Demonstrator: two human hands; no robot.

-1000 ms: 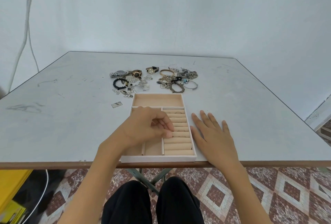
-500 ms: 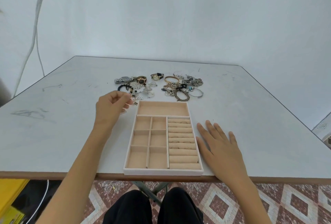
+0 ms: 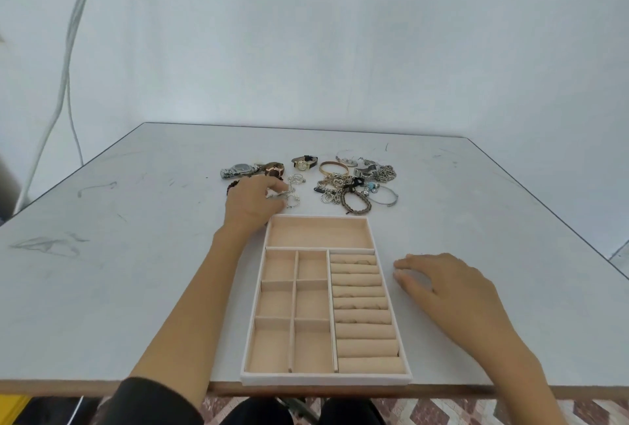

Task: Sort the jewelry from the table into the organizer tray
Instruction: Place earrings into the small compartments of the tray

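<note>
Left hand [image 3: 253, 207] in the jewelry, beige velvet organizer tray [image 3: 326, 379] at the near edge of the grey surface [image 3: 136, 271].
Its fingers [image 3: 272, 184] are curled in, pinching a tangle of small silver rings and chains [image 3: 294, 198] just past the tray's far-left corner. Right hand [image 3: 452, 292] rests beside the tray's ring rolls, fingers loosely bent, gripping nothing. A gold bangle [image 3: 333, 167] and braided brown bracelet [image 3: 355, 201] lie further back.

Light: bright, even, diffuse. Shadows: we log faint, soft ones under the right hand [image 3: 452, 292] and the left forearm on the table [image 3: 136, 254]. Wall [image 3: 306, 33]: pale, greying mildly toward the corners. Focus: we find the jewelry [image 3: 354, 186] and left hand [image 3: 252, 207] slightly soft, fine detail smeared. Edges: the table's sides splay, wide-angle.
</note>
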